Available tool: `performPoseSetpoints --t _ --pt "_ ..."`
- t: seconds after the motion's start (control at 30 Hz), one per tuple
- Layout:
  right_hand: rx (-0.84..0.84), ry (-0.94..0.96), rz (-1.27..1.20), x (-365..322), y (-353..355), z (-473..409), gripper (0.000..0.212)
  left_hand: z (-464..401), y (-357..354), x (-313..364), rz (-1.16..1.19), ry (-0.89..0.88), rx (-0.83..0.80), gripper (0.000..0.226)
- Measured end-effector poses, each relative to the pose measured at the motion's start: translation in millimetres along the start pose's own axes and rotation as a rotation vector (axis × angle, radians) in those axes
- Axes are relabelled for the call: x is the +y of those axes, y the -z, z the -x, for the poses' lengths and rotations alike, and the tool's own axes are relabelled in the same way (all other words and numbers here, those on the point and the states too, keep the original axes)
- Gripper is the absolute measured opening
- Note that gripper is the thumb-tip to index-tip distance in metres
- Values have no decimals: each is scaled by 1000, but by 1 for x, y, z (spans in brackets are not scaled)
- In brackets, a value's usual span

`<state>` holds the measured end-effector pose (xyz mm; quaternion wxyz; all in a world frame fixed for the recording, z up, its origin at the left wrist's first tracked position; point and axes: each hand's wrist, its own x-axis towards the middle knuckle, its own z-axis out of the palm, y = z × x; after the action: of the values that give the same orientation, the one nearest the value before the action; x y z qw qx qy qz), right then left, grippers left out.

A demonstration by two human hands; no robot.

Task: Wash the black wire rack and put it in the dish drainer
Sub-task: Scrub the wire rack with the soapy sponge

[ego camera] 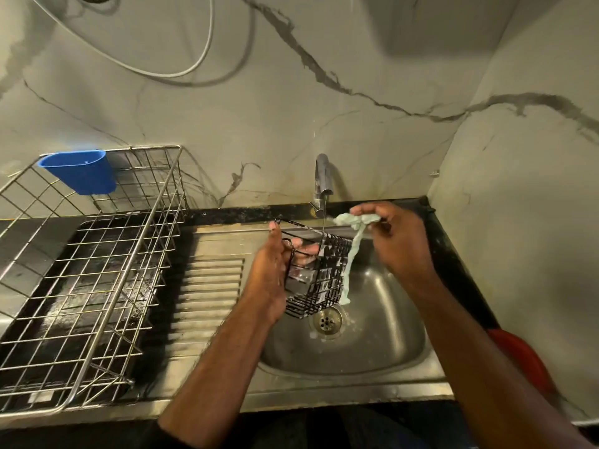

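Observation:
The black wire rack (pixel 319 277) is a small basket held tilted above the steel sink (pixel 382 335), under a thin stream of water from the tap (pixel 322 179). My left hand (pixel 275 270) grips its left side, with fingers curled inside the wires. My right hand (pixel 395 238) pinches a pale green cloth (pixel 351 251) just right of the rack; the cloth hangs down along the rack's outer side. The metal dish drainer (pixel 97 270) stands on the counter to the left.
A blue plastic cup (pixel 79 171) hangs on the drainer's back rim. The ribbed steel draining board (pixel 210 286) lies between drainer and sink. The drain (pixel 327 320) is below the rack. A red object (pixel 522 358) sits at the right counter edge. Marble walls close in behind and to the right.

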<state>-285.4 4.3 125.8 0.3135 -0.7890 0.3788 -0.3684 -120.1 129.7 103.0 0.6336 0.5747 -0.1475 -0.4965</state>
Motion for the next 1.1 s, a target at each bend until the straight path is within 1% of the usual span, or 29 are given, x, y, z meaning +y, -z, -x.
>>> performPoseSetpoints --t 0.07,0.1,0.17,0.27,0.33,0.4,0.43,0.47,0.53,0.57,0.6,0.67,0.77,0.83,0.9,0.93,1.0,1.03,1.1 --pt "94 -98 -118 5 4 -3 39 -1 2 -2 -11 -30 104 55" --pt "123 -122 -158 6 5 -4 39 0 2 -2 -16 -47 155 52" --pt "158 -123 -167 7 7 -4 40 -5 2 -4 -39 -70 250 49" --pt "117 -109 -177 7 6 -3 37 -6 4 -9 -110 -136 311 52" --pt "92 -87 -155 6 3 -2 36 -3 7 -11 -157 -200 277 59" --pt "50 -47 -137 1 0 1 35 -1 10 -10 -215 -287 217 57" --pt "-2 -40 -121 -4 -2 3 35 1 11 -9 -243 -353 171 59" --pt "-79 -41 -98 -8 -5 5 34 0 10 -9 -274 -418 125 67" --pt "-257 -23 -70 -15 -12 10 33 0 8 -7 -298 -495 72 74" --pt "-317 -15 -95 -18 -16 14 33 -1 8 -6 -306 -522 67 73" --pt "-340 -19 -130 -19 -20 16 33 -2 8 -6 -313 -544 70 70" --pt "-334 -19 -169 -24 -27 20 31 -4 10 -10 -312 -539 71 68" --pt "-340 76 -116 -26 -37 26 24 -4 11 -16 -290 -520 57 63" --pt "-354 94 -100 -24 -40 28 16 -6 13 -16 -261 -518 62 60" --pt "-367 112 -73 -22 -39 30 17 -7 12 -15 -344 -492 95 64" --pt "-364 129 -47 -20 -40 31 18 -8 11 -15 -431 -445 160 68" --pt "-380 176 -1 -19 -40 33 20 -10 10 -12 -609 -259 321 75" --pt "-423 197 29 -22 -40 33 23 -12 11 -10 -628 -153 310 79" --pt "-544 269 168 -26 -43 36 30 -13 13 -9 -456 21 118 89"
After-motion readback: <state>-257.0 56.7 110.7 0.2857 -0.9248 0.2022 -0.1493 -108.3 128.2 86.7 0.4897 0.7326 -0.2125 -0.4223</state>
